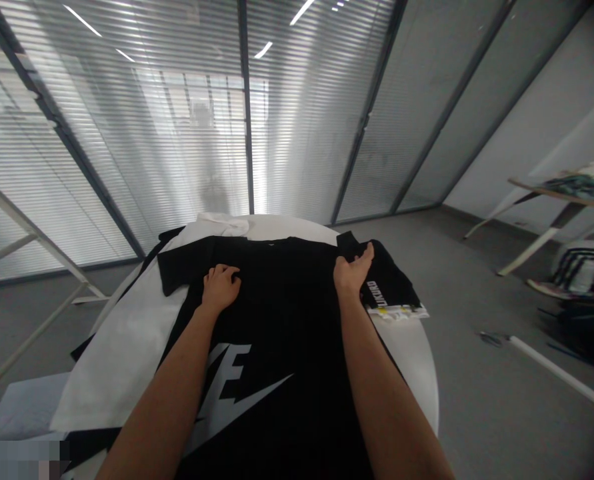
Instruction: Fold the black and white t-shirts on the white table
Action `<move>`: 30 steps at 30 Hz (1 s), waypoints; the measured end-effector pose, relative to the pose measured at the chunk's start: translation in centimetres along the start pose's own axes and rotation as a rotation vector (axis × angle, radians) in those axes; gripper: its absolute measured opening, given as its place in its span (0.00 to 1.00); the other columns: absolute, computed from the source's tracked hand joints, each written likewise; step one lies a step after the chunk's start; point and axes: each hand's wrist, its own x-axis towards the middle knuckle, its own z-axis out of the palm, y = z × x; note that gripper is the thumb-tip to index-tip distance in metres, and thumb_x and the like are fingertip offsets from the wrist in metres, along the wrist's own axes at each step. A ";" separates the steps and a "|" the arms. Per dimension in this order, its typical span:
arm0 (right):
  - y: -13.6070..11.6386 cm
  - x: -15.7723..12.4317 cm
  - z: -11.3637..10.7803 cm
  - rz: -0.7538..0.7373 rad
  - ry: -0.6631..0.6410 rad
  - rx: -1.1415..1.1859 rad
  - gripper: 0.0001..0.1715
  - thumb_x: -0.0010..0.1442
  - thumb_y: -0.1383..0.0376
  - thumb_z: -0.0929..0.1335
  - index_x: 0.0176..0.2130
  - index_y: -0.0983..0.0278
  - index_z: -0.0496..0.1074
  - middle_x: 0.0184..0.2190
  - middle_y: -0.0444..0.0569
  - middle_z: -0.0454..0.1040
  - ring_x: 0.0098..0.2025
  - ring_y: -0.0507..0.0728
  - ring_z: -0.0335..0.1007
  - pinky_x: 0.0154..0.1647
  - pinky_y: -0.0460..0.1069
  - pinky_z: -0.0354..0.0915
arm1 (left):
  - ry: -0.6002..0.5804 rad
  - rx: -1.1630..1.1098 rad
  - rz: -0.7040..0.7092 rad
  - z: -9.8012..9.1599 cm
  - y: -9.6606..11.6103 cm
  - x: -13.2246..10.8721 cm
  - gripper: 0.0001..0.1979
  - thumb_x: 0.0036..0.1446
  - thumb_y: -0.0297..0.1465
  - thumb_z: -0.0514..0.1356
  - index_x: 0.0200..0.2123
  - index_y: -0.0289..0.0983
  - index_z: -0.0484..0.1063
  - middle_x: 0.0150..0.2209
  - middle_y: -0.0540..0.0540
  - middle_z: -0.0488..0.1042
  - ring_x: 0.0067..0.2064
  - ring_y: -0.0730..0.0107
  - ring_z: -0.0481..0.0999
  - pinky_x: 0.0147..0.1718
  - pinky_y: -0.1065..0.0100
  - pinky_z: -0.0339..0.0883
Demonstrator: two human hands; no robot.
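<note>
A black T-shirt (287,300) with a large grey-white logo lies spread on a round white table (424,360), its collar at the far side. On the shirt's upper left, near the left sleeve, rests my left hand (221,288), palm down with fingers apart and slightly bent. My right hand (354,269) is at the right shoulder, turned on its side with the fingers stretched out and nothing visible in it. Under and beyond the right sleeve is a folded black garment (394,280) with white lettering and a patterned edge.
White garments (121,347) lie to the left of the shirt. A white metal frame (37,233) stands at the left. Blinds and glass panels rise behind the table. At the right are a wooden-topped table (551,189) with cloth, a white pole (557,370) and bags on the floor.
</note>
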 end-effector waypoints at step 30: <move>-2.3 -6.5 5.8 -0.429 -0.651 -0.382 0.35 0.67 0.49 0.53 0.67 0.58 0.52 0.69 0.53 0.46 0.70 0.64 0.35 0.66 0.65 0.31 | -0.147 0.098 0.247 1.9 4.0 -1.7 0.27 0.64 0.44 0.43 0.64 0.45 0.57 0.66 0.42 0.57 0.67 0.54 0.53 0.63 0.48 0.41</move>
